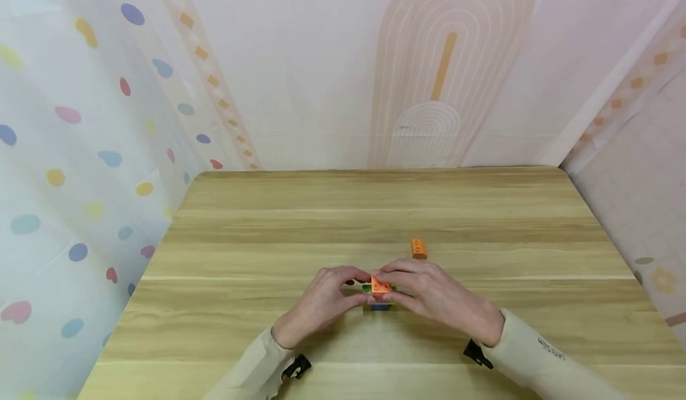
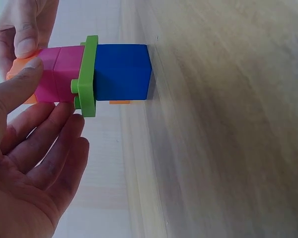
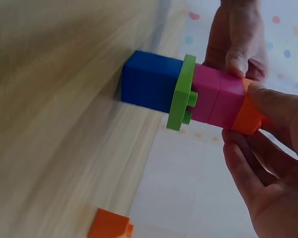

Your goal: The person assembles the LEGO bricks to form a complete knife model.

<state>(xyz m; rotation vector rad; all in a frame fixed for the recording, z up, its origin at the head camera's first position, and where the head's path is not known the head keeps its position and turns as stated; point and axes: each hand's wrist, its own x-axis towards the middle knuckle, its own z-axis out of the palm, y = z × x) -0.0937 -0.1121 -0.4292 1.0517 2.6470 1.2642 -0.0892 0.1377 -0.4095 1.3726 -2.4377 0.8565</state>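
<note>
A tower of toy building bricks stands upright on the table. At its base is a blue brick (image 2: 121,72), under a wider green plate (image 2: 89,74) with studs showing at its ends. Two pink bricks (image 3: 213,94) sit on that plate, topped by an orange brick (image 1: 382,285). My left hand (image 1: 329,293) pinches the tower's upper part, its thumb where orange meets pink. From the other side my right hand (image 1: 429,287) grips the orange brick between thumb and fingers.
Behind my right hand a loose orange brick (image 1: 418,249) lies on the wooden table (image 1: 257,227). Patterned curtains (image 1: 300,78) hang beyond the table's back edge and at its sides.
</note>
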